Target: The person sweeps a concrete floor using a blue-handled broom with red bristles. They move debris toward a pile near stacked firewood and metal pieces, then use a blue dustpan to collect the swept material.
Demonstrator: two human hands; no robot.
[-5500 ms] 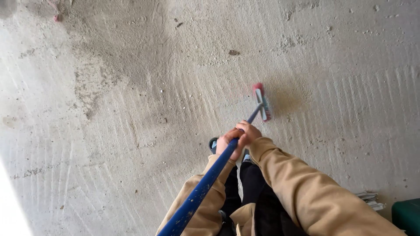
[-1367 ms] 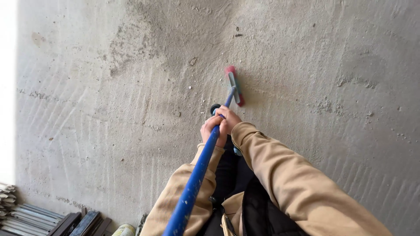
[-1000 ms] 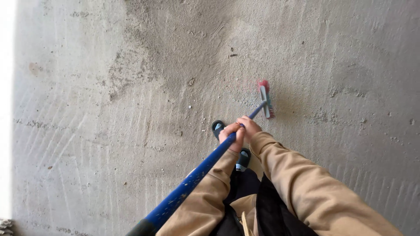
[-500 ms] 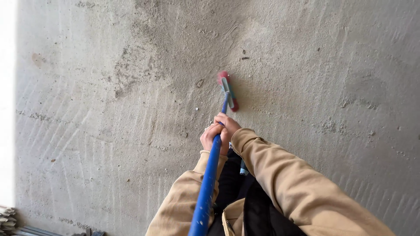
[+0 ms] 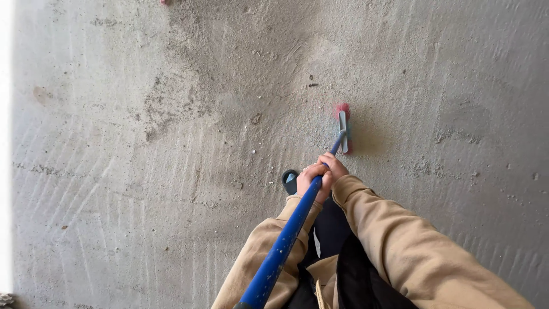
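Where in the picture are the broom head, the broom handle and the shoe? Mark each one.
broom head [image 5: 343,129]: head view, on its grey bar.
broom handle [image 5: 284,245]: head view, mid blue shaft.
shoe [image 5: 290,180]: head view, on the dark toe.

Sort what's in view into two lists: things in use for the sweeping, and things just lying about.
In use:
- broom with blue handle and red bristles
- left hand and right hand, both gripping the handle
- dust patch on the concrete floor

Lying about:
- small dark debris bit
- stray pebbles
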